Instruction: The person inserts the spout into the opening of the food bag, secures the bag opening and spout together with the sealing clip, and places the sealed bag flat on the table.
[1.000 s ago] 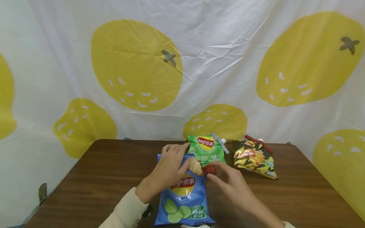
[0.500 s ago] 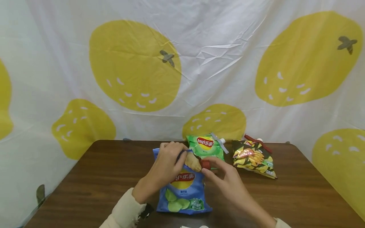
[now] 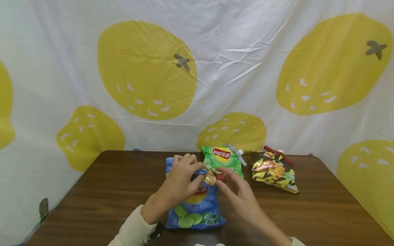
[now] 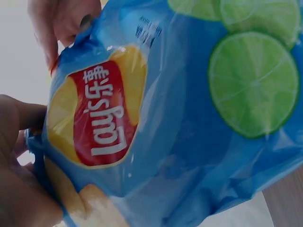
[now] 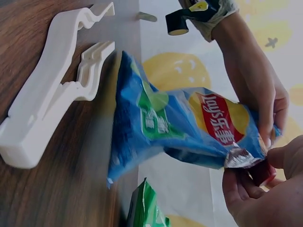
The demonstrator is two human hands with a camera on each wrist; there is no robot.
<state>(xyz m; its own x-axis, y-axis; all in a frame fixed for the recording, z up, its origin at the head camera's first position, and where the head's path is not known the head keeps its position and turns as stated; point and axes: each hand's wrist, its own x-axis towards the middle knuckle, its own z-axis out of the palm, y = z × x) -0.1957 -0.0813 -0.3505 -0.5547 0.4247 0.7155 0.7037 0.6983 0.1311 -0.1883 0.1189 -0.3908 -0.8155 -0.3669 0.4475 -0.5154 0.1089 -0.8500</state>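
Note:
A blue Lay's chip bag (image 3: 195,212) stands in front of me, lime slices printed on its lower half. Its upper left edge is gripped by my left hand (image 3: 180,177), thumb in front and fingers behind. My right hand (image 3: 243,198) pinches the upper right corner, where a dark red piece (image 5: 262,172) shows between thumb and fingers. I cannot tell whether that piece belongs to the bag. Beside it, silvery lining (image 5: 242,157) is visible in the right wrist view. In the left wrist view the bag (image 4: 189,109) bulges, with both hands at its top edge.
On the brown table (image 3: 123,191), a green Lay's bag (image 3: 220,159) with a grey clip (image 3: 237,153) sits behind. A black-and-yellow bag (image 3: 274,169) with a red clip (image 3: 278,154) lies to the right. A white bag clip (image 5: 52,94) lies near the front edge.
The blue bag's lower edge has lifted away from the table's front edge. My right hand has moved left and slightly up, bringing the top corners closer together. The other bags stay put.

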